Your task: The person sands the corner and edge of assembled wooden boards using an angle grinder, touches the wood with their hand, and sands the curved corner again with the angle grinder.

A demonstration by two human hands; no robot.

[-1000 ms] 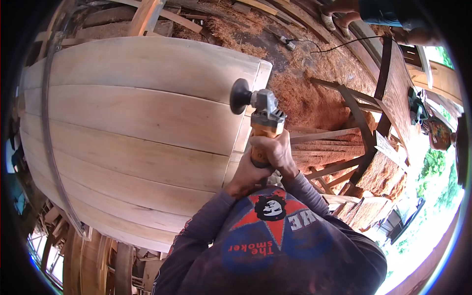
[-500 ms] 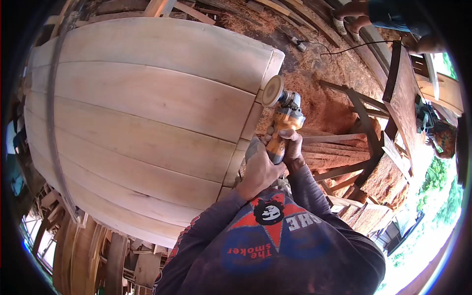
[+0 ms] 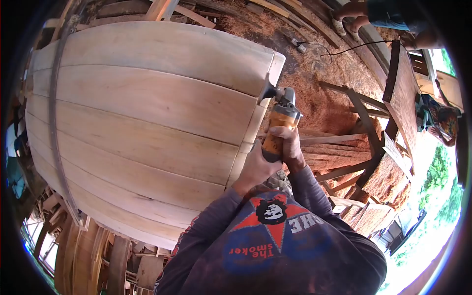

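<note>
An orange and grey angle grinder [image 3: 284,119] is held in both hands. My left hand [image 3: 257,168] is closed around the rear end of its body, and my right hand [image 3: 292,146] wraps the grip higher up, thumb across the top. The grinder's round disc [image 3: 267,90] is seen nearly edge-on and lies against the right edge of a large, curved surface of pale wooden planks [image 3: 162,101]. Narrow pale strips [image 3: 254,123] run along that edge. Whether the disc is spinning cannot be told.
A long dark strip [image 3: 53,108] crosses the planks at left. Sawdust [image 3: 314,98] covers the ground, with dark angled beams [image 3: 366,115] at right. A black cord [image 3: 356,49] lies near the top. Another person's feet [image 3: 351,20] show at upper right; stacked boards [image 3: 78,255] stand at lower left.
The grinder has turned so its disc, earlier face-on and tilted up, now meets the plank edge. My hands have shifted slightly with it and keep their hold.
</note>
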